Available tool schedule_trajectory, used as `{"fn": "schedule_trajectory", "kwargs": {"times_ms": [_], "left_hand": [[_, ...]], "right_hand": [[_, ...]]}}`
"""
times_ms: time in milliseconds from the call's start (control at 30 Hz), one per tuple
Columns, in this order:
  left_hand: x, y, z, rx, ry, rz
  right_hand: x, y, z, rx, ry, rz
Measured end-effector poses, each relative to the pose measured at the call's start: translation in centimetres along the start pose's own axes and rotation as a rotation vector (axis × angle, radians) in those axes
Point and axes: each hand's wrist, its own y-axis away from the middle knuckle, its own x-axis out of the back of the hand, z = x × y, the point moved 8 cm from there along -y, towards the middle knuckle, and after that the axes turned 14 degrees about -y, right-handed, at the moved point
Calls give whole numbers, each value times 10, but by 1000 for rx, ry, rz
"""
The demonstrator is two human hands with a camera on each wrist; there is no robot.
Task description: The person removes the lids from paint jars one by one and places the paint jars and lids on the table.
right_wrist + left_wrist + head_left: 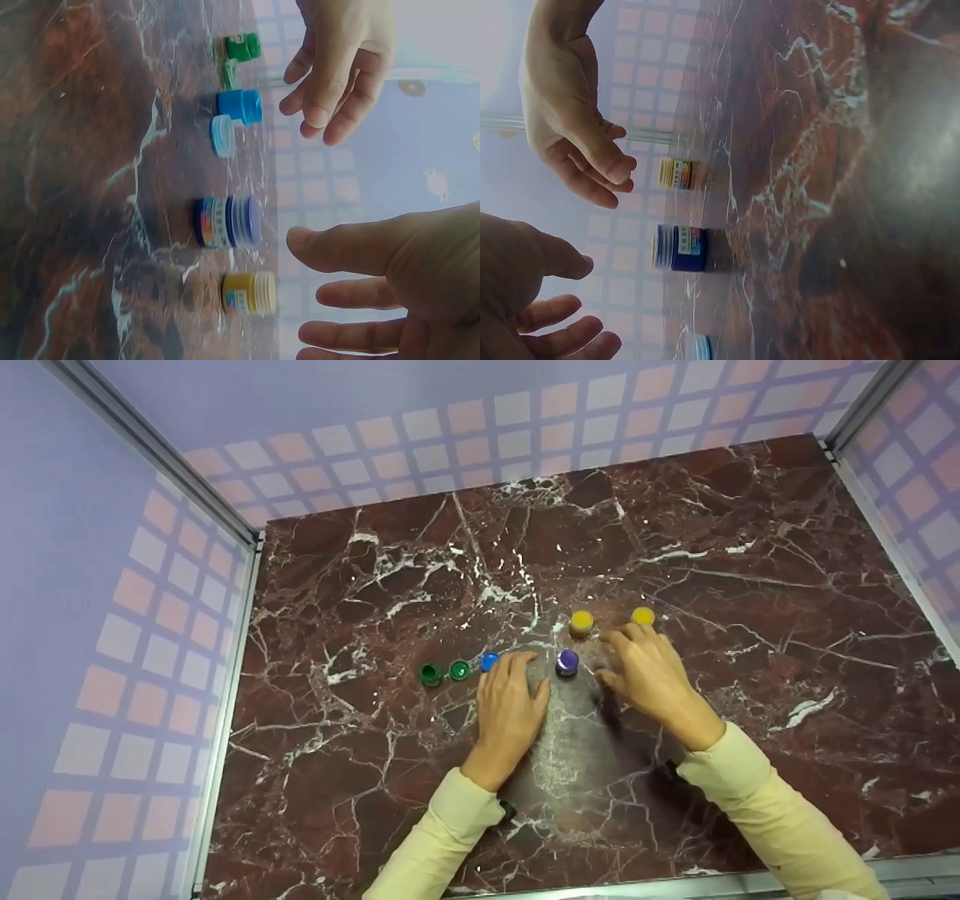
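My left hand (511,709) hovers with loosely bent fingers over the blue paint jar (490,662), partly covering it. In the right wrist view, the open blue jar (240,106) has its blue lid (223,136) beside it; the head view hides this lid behind the hand. A capped purple paint jar (567,662) stands between the hands. My right hand (651,675) is raised to the right of it, fingers spread and nothing held. Beyond stands a yellow-capped jar (581,622). Another yellow-topped item (643,616) shows just past the right fingers, partly hidden.
On the left, an open green jar (430,673) stands next to its green lid (459,670). Everything rests on a dark red marbled tabletop (337,780). Pale tiled-pattern walls (480,427) enclose the back and sides, and a metal rail (555,891) runs along the front edge.
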Motion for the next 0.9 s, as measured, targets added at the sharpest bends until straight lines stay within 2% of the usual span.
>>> {"fn": "schedule_trajectory", "kwargs": {"times_ms": [300,533,800,900], "left_hand": [[-20,-7,11,-22,19,-64],[-37,-12,18,3,72,-115],[-55,-17,25,14,70,-150],[-61,-19,26,27,80,-186]], "right_hand": [[4,8,13,-22,-1,2],[4,13,20,-41,18,-16],[2,19,30,-40,20,-5],[2,21,33,-52,15,-9]]}}
